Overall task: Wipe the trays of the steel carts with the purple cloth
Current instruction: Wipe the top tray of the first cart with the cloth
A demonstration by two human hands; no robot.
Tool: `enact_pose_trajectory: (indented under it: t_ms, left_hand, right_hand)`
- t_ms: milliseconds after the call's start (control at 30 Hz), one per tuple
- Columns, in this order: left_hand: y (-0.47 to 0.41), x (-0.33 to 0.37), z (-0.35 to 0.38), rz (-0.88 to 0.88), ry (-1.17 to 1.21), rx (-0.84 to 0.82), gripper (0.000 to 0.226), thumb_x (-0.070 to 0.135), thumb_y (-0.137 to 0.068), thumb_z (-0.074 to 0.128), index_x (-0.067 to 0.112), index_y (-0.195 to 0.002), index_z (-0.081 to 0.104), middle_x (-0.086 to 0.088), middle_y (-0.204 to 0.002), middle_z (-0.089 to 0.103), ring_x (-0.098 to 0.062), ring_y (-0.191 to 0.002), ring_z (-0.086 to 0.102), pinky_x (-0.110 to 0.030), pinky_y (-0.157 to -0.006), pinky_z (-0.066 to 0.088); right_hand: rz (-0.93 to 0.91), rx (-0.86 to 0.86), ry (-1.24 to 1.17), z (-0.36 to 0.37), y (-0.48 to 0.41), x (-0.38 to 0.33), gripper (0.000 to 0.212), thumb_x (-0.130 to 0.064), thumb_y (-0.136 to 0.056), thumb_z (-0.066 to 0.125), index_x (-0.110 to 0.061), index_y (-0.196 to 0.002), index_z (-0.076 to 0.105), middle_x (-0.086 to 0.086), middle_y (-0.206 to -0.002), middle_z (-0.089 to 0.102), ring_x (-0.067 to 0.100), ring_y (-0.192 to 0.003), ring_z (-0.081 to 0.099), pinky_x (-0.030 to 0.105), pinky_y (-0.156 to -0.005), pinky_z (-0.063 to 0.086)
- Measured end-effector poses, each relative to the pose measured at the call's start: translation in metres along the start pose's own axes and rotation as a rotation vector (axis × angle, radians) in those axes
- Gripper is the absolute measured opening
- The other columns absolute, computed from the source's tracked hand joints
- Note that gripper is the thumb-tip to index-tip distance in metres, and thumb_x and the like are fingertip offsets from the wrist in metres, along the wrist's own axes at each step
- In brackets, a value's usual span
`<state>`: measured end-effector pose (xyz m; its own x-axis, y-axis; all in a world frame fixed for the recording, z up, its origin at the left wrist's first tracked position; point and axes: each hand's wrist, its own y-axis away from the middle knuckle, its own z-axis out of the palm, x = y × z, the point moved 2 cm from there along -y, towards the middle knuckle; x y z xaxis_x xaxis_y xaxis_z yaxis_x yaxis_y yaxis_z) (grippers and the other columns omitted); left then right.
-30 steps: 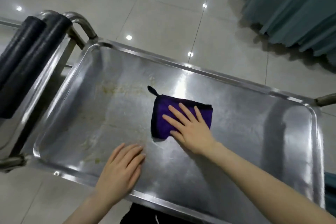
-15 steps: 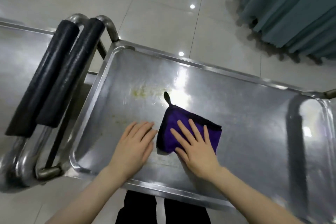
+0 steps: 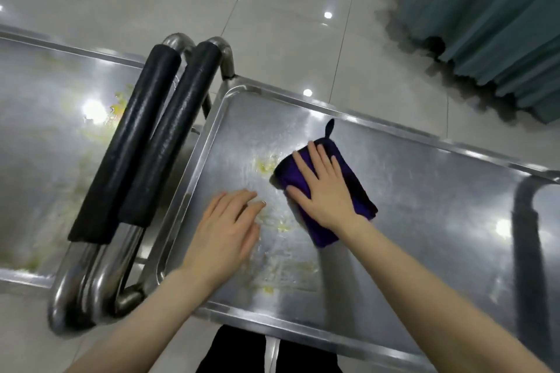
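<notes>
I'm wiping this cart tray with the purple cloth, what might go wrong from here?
1. Your left hand lies flat on the tray beside yellowish residue, so it may smear or pick it up.
2. Your right hand presses the purple cloth flat; a sideways pass may just push the residue around.
3. The neighbouring tray is soiled too; a dirty cloth could spread it.

Steel tray (image 3: 424,206) carries purple cloth (image 3: 353,182) and yellowish smears (image 3: 266,166).
</notes>
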<state>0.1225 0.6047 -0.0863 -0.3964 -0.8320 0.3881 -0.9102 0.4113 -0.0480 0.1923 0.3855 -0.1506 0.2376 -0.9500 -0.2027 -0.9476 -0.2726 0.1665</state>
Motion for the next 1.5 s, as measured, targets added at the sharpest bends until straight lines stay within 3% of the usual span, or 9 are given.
enact_pose_trajectory:
  t_ms: [233, 367, 533, 633, 767, 967, 1133, 1367, 1500]
  left_hand:
    - [-0.035, -0.009, -0.042, 0.086, -0.104, 0.048, 0.041, 0.027, -0.089, 0.041, 0.010, -0.116, 0.066, -0.012, -0.128, 0.061, -0.031, -0.124, 0.055, -0.052, -0.107, 0.039]
    - [-0.056, -0.035, -0.068, 0.135, -0.240, 0.091, 0.030, 0.020, -0.087, 0.056, 0.009, -0.113, 0.066, -0.015, -0.129, 0.058, -0.033, -0.129, 0.049, -0.051, -0.110, 0.034]
    - [-0.074, -0.072, -0.090, 0.105, -0.298, 0.043, 0.032, 0.016, -0.083, 0.065, 0.008, -0.114, 0.063, -0.015, -0.130, 0.056, -0.033, -0.132, 0.044, -0.048, -0.112, 0.029]
    - [-0.076, -0.082, -0.097, 0.087, -0.246, 0.039, 0.032, 0.015, -0.085, 0.065, 0.006, -0.115, 0.064, -0.015, -0.134, 0.054, -0.032, -0.134, 0.042, -0.048, -0.114, 0.028]
    - [-0.078, -0.080, -0.098, 0.068, -0.152, 0.049, 0.034, 0.015, -0.084, 0.066, 0.004, -0.116, 0.064, -0.017, -0.137, 0.052, -0.033, -0.136, 0.040, -0.049, -0.115, 0.027]
    - [-0.079, -0.082, -0.093, 0.061, -0.129, 0.077, 0.036, 0.019, -0.084, 0.066, 0.005, -0.116, 0.064, -0.016, -0.136, 0.053, -0.032, -0.135, 0.042, -0.049, -0.114, 0.029]
    - [-0.080, -0.083, -0.093, 0.050, -0.104, 0.074, 0.035, 0.018, -0.084, 0.065, 0.004, -0.116, 0.063, -0.016, -0.138, 0.052, -0.032, -0.136, 0.040, -0.049, -0.113, 0.031]
    - [-0.080, -0.083, -0.097, 0.037, -0.092, 0.058, 0.035, 0.019, -0.086, 0.064, 0.005, -0.118, 0.063, -0.015, -0.138, 0.052, -0.030, -0.137, 0.039, -0.047, -0.114, 0.029]
    - [-0.080, -0.084, -0.095, 0.039, -0.089, 0.072, 0.033, 0.018, -0.085, 0.064, 0.005, -0.115, 0.064, -0.016, -0.134, 0.054, -0.031, -0.136, 0.041, -0.048, -0.114, 0.030]
  right_hand:
    - [-0.333, 0.035, 0.029, 0.027, 0.071, -0.020, 0.062, -0.059, -0.099, 0.039, -0.037, -0.154, 0.021, 0.005, -0.164, 0.004, 0.023, -0.151, 0.006, 0.046, -0.121, 0.007]
    - [-0.103, 0.026, 0.041, 0.002, -0.003, 0.005, 0.065, -0.070, -0.092, 0.034, -0.049, -0.151, 0.016, 0.008, -0.163, -0.007, 0.028, -0.150, -0.005, 0.051, -0.120, 0.001]
    - [0.041, 0.053, 0.082, -0.008, -0.044, -0.006, 0.062, -0.063, -0.096, 0.033, -0.038, -0.152, 0.025, 0.008, -0.160, 0.020, 0.027, -0.148, 0.012, 0.046, -0.120, 0.007]
    - [-0.112, 0.106, -0.059, 0.011, 0.004, -0.041, 0.059, -0.053, -0.096, 0.047, -0.031, -0.149, 0.036, 0.008, -0.155, 0.032, 0.029, -0.143, 0.029, 0.048, -0.117, 0.021]
    - [-0.421, 0.078, -0.132, 0.029, 0.041, -0.069, 0.062, -0.056, -0.097, 0.048, -0.032, -0.151, 0.031, -0.001, -0.160, 0.022, 0.021, -0.145, 0.026, 0.040, -0.115, 0.028]
    - [-0.105, 0.091, -0.073, -0.005, -0.076, -0.033, 0.073, -0.067, -0.090, 0.043, -0.034, -0.153, 0.026, 0.003, -0.161, 0.018, 0.025, -0.146, 0.020, 0.042, -0.119, 0.021]
    - [0.016, 0.132, -0.067, -0.007, -0.107, -0.057, 0.063, -0.054, -0.096, 0.044, -0.025, -0.151, 0.033, 0.008, -0.156, 0.030, 0.028, -0.143, 0.027, 0.042, -0.117, 0.023]
    - [-0.539, 0.024, -0.127, 0.034, 0.002, -0.116, 0.057, -0.050, -0.100, 0.046, -0.026, -0.151, 0.034, 0.005, -0.160, 0.023, 0.024, -0.144, 0.030, 0.042, -0.116, 0.027]
    - [-0.252, 0.131, -0.104, 0.004, -0.089, -0.078, 0.054, -0.041, -0.097, 0.053, -0.018, -0.145, 0.045, 0.014, -0.155, 0.034, 0.034, -0.136, 0.041, 0.050, -0.111, 0.032]
